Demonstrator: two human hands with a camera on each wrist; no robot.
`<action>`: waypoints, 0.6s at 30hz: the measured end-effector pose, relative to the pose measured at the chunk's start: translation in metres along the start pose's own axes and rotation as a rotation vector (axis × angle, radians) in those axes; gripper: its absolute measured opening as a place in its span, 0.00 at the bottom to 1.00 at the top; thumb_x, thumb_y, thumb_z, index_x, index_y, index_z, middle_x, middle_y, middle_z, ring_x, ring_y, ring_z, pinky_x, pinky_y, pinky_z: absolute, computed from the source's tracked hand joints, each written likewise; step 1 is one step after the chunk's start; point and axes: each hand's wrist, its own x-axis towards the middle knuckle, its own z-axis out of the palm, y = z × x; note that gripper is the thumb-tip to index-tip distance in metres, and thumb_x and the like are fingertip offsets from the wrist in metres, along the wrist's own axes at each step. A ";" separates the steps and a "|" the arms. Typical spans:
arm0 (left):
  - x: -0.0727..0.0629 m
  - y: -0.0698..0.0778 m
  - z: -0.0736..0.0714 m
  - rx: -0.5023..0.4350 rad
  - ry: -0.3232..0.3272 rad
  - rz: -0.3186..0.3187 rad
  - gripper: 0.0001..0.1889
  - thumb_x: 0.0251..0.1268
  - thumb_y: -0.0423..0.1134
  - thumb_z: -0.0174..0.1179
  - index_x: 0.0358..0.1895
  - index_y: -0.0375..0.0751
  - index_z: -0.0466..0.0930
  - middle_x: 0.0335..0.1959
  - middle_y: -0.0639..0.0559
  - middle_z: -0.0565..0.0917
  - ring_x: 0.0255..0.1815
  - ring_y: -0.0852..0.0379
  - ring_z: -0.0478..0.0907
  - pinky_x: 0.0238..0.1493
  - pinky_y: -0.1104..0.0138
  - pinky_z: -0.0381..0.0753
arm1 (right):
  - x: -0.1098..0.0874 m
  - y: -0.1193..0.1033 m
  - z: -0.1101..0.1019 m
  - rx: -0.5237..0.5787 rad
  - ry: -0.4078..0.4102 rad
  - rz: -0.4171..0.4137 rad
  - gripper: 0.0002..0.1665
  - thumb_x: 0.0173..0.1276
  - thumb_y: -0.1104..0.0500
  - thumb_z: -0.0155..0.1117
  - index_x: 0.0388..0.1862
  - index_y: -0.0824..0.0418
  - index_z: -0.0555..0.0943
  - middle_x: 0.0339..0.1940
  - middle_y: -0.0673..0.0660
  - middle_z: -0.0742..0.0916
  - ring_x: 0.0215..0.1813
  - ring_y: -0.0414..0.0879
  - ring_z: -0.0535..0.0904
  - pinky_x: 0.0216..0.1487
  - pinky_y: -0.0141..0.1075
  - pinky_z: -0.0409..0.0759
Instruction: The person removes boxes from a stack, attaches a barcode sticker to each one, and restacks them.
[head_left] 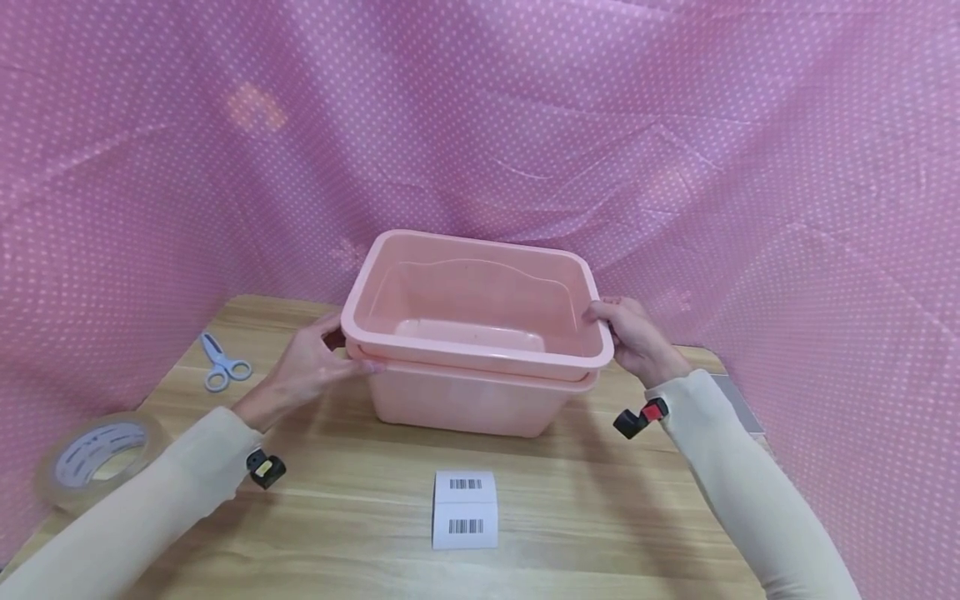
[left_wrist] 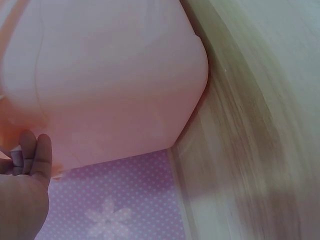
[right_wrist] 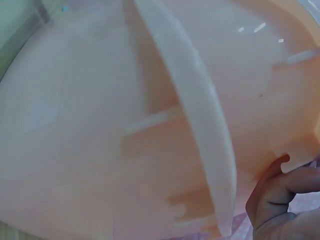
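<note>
Two pink plastic bins sit nested on the table in the head view. The upper bin [head_left: 480, 353] rides a little above the rim of the lower bin [head_left: 465, 406], and its inside shows nothing in it. My left hand [head_left: 307, 367] holds the left end at the rims, thumb toward the front corner. At the opposite end, my right hand [head_left: 637, 337] grips the upper bin's right rim, thumb over the inner side. The right wrist view shows curled fingers of that hand [right_wrist: 285, 200] by the rim. In the left wrist view, the left hand [left_wrist: 27, 195] is partly cut off.
A white strip of two barcode labels [head_left: 465, 510] lies in front of the bins. Light blue scissors [head_left: 222, 362] and a roll of clear tape [head_left: 153, 433] lie on the left. A grey flat object [head_left: 738, 404] is at the right edge. Pink dotted cloth [head_left: 480, 125] surrounds the table.
</note>
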 end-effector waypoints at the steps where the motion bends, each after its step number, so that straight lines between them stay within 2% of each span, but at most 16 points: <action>1: 0.000 0.000 0.000 -0.003 0.002 0.004 0.44 0.52 0.48 0.79 0.73 0.42 0.69 0.68 0.45 0.79 0.66 0.49 0.76 0.69 0.59 0.79 | 0.000 0.000 0.001 0.008 0.009 -0.001 0.15 0.64 0.71 0.54 0.22 0.55 0.75 0.11 0.42 0.74 0.13 0.31 0.68 0.14 0.22 0.71; 6: -0.003 -0.002 0.000 -0.031 0.004 0.017 0.43 0.53 0.44 0.78 0.73 0.43 0.69 0.67 0.45 0.79 0.61 0.56 0.77 0.59 0.77 0.79 | -0.003 -0.005 0.004 0.062 0.019 -0.015 0.17 0.64 0.71 0.53 0.19 0.55 0.76 0.10 0.43 0.75 0.13 0.31 0.68 0.14 0.22 0.70; 10: -0.002 -0.003 0.001 -0.056 0.008 0.017 0.43 0.52 0.42 0.79 0.73 0.45 0.69 0.65 0.47 0.80 0.58 0.61 0.78 0.57 0.78 0.79 | -0.004 -0.010 0.005 0.106 0.012 -0.026 0.18 0.65 0.72 0.52 0.19 0.54 0.76 0.10 0.43 0.75 0.13 0.31 0.70 0.15 0.23 0.73; 14: 0.001 -0.004 0.000 -0.050 0.001 0.025 0.43 0.53 0.42 0.78 0.74 0.45 0.68 0.64 0.47 0.80 0.60 0.57 0.77 0.58 0.80 0.79 | -0.007 -0.016 0.004 0.131 0.017 -0.034 0.17 0.65 0.72 0.52 0.21 0.56 0.79 0.11 0.44 0.77 0.14 0.33 0.73 0.18 0.24 0.77; 18: 0.001 -0.004 -0.002 -0.044 -0.017 0.008 0.47 0.54 0.44 0.78 0.77 0.44 0.63 0.70 0.44 0.76 0.66 0.48 0.76 0.59 0.84 0.76 | -0.011 -0.025 0.002 0.153 0.015 -0.057 0.16 0.65 0.72 0.51 0.23 0.60 0.82 0.15 0.47 0.81 0.18 0.35 0.79 0.21 0.25 0.81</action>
